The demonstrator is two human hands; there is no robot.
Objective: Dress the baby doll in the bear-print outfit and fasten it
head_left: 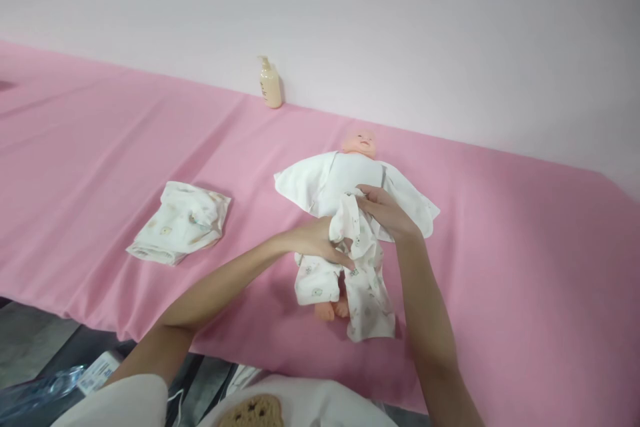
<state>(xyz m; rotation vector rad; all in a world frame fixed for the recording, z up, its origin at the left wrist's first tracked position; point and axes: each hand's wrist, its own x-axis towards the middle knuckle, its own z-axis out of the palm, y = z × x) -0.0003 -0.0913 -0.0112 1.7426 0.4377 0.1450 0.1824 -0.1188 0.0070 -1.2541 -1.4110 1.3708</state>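
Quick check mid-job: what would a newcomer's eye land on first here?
Probably the doll, lying face up in a white top on the pink sheet, right of centre. Next, the left hand and right hand at the printed trousers over its legs. Then the pump bottle, upright by the wall.

No legible txt: print on pump btl [271, 89] & white label [99, 372] too small/blurry to read.
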